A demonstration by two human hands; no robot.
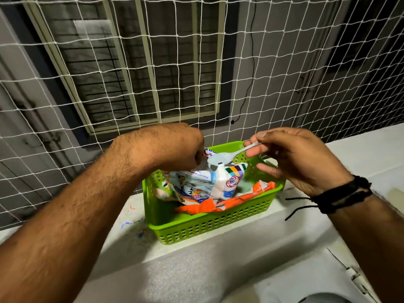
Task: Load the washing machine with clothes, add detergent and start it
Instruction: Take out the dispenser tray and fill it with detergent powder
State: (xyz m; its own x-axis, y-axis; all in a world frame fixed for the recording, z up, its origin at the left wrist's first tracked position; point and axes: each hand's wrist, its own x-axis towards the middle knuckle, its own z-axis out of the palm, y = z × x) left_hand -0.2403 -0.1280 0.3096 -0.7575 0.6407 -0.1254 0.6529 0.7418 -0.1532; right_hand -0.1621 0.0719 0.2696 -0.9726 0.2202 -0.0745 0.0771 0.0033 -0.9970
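Note:
A white printed detergent packet (pixel 203 184) stands in a green plastic basket (pixel 209 226) on a white ledge. My left hand (pixel 175 147) is closed on the packet's top edge and holds it up. My right hand (pixel 293 158) pinches the handle of a pale plastic spoon (pixel 227 155), whose bowl hovers just over the packet's opening with powder on it. An orange packet (pixel 220 204) lies flat in the basket beneath the white one. The washing machine is not clearly in view.
A white rope net (pixel 218 84) hangs right behind the basket, with a building's window beyond it. The white ledge (pixel 360 154) runs off to the right. A hinge (pixel 354 276) and a white surface sit at the lower right.

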